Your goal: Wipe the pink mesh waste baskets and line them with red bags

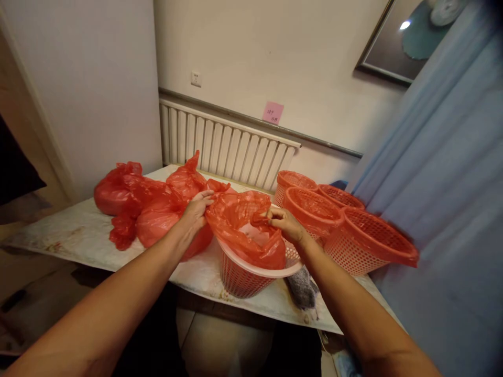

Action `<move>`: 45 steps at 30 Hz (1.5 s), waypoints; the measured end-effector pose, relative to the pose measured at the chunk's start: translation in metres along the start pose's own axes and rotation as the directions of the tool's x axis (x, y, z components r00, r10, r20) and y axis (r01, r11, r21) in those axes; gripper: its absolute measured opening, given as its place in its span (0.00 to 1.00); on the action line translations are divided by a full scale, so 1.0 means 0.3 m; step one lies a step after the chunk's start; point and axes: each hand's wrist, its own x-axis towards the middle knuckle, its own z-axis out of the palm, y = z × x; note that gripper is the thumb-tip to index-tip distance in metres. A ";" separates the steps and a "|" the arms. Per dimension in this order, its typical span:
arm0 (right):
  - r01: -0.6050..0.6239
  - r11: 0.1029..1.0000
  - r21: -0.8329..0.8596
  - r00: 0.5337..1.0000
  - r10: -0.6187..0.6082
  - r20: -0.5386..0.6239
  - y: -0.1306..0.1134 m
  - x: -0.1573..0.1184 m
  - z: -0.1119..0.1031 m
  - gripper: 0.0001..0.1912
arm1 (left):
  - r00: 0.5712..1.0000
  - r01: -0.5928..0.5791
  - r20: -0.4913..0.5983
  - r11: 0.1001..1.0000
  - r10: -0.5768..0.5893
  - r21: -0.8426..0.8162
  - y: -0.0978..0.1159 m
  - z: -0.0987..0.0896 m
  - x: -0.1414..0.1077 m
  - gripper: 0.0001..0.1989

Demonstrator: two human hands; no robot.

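Observation:
A red plastic bag (257,252) sits in a pink, perforated plastic basket (247,272) near the front of the table, its mouth spread wide. Something pale lies low inside the bag, too unclear to name. My left hand (199,205) is at the bag's left edge, its fingers closed on the thin plastic. On the opposite side my right hand (286,222) pinches a gathered fold of the same bag. Several filled red bags (157,217) rest on the table just left of my left hand.
Several red baskets (356,246) lined with red bags stand at the right, near a blue curtain (444,173). A grey cloth (302,288) lies by the table's (196,275) front edge. Behind is a white radiator (228,146).

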 end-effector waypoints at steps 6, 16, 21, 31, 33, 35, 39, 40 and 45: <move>-0.036 0.976 0.214 0.982 0.074 -0.173 -0.012 -0.134 -0.084 0.07 | 0.993 -0.093 0.069 0.996 0.093 0.002 0.084 0.008 -0.028 0.22; 0.040 0.970 0.241 0.595 0.170 -0.786 0.153 -0.283 -0.339 0.10 | 0.999 0.002 0.035 0.988 -0.008 0.152 0.112 -0.110 -0.041 0.12; -0.081 0.953 -0.291 0.610 -0.184 -0.771 0.039 -0.290 -0.323 0.29 | 0.957 -0.055 0.287 0.951 -0.037 0.306 0.124 -0.117 -0.064 0.30; -0.034 0.615 -0.788 0.990 -0.088 -0.110 -0.011 -0.043 -0.173 0.55 | 0.942 -0.209 0.321 0.922 0.101 0.325 0.026 0.016 -0.014 0.10; -0.103 0.663 -0.741 0.995 0.064 -0.081 0.032 0.000 -0.145 0.56 | 0.946 -0.214 0.306 0.918 0.109 0.333 0.018 0.031 -0.015 0.09; -0.177 0.715 -0.676 0.972 0.236 -0.005 0.073 0.021 -0.117 0.46 | 0.957 -0.229 0.253 0.900 0.139 0.371 0.016 0.036 -0.005 0.07; -0.284 0.741 -0.608 0.870 0.465 0.161 0.127 0.017 -0.090 0.13 | 0.959 -0.277 0.092 0.821 0.268 0.499 0.037 0.055 0.000 0.08; -0.303 0.744 -0.595 0.855 0.488 0.177 0.133 0.015 -0.092 0.11 | 0.942 -0.314 0.072 0.784 0.328 0.536 0.047 0.070 -0.013 0.11; -0.363 0.745 -0.559 0.826 0.535 0.178 0.128 0.027 -0.117 0.14 | 0.550 -0.802 0.770 -0.052 0.323 0.595 0.050 0.199 -0.142 0.22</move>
